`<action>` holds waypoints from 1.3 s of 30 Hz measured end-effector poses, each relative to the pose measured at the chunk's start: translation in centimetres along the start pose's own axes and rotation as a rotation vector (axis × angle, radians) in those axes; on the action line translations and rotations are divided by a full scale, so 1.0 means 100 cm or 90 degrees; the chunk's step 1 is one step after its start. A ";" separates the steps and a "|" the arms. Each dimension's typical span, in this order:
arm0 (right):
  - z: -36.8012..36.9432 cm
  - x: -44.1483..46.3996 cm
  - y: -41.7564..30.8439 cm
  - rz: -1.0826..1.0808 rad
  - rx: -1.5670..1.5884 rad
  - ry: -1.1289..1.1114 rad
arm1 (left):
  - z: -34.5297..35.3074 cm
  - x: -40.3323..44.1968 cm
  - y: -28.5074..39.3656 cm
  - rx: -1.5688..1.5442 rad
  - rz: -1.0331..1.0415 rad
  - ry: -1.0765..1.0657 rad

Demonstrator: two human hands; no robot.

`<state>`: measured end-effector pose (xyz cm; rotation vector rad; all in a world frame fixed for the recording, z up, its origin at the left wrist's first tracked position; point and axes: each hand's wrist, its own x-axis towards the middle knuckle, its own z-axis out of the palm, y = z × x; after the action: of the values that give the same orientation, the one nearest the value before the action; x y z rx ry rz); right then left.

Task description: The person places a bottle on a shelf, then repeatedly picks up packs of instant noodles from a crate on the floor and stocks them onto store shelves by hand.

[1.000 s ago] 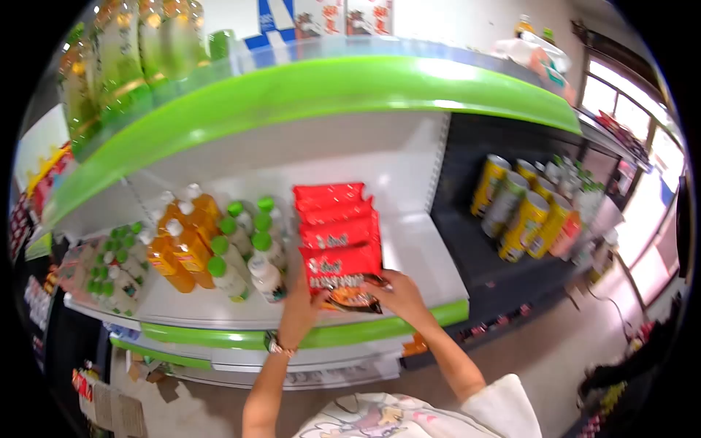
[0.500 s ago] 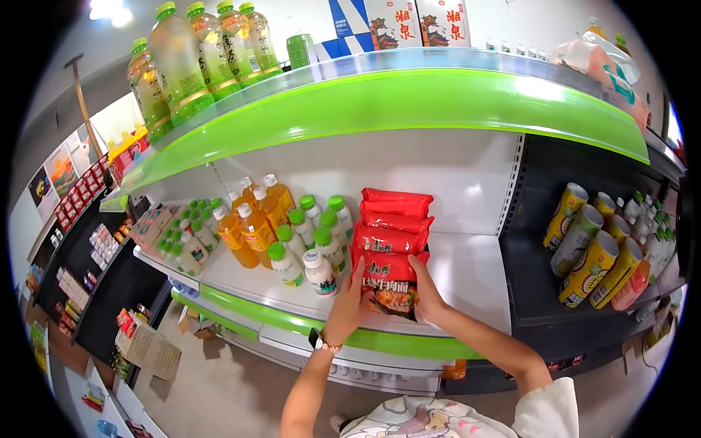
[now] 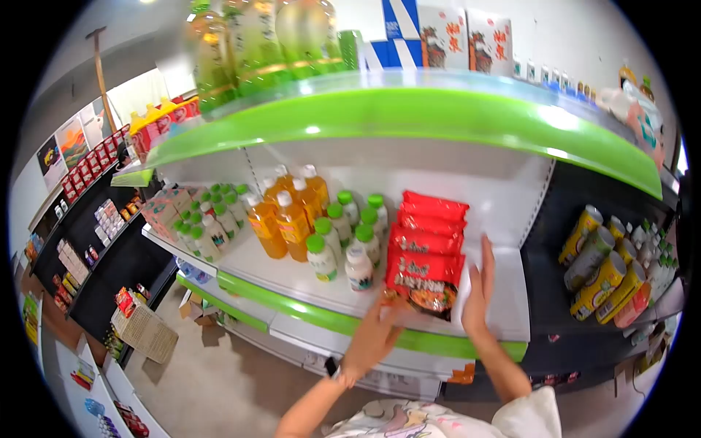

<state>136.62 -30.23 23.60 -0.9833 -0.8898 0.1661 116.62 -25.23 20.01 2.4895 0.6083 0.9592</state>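
A row of red instant noodle packets (image 3: 423, 266) leans one behind another on the white shelf, the front one showing a picture of a bowl of noodles. At the front packet's lower left corner is my left hand (image 3: 372, 339), fingers apart and slightly blurred; whether they touch the packet I cannot tell. My right hand (image 3: 477, 296) is upright along the packets' right side, fingers extended, holding nothing. Just left of the packets stand a white-capped small bottle (image 3: 358, 269) and several green-capped white bottles (image 3: 321, 259).
Orange drink bottles (image 3: 293, 226) stand farther left. Above my hands runs the upper shelf's green edge (image 3: 409, 115), with large green-tinted bottles (image 3: 263, 44) on top. Yellow cans (image 3: 600, 286) fill part of the dark shelf at right. A cardboard box (image 3: 146, 332) is on the left.
Both hands have let go of the front noodle packet: my left hand has drawn down toward the shelf edge, my right hand has moved off to the packets' right. The view has shifted left.
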 end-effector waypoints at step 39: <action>0.699 -0.488 0.095 -0.040 0.142 -1.803 | -0.232 -0.498 -0.464 -0.606 -0.595 0.265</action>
<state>57.27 -3.49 5.05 0.2927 -3.1658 1.7948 55.44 -8.32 -13.87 0.9868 0.9955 1.0041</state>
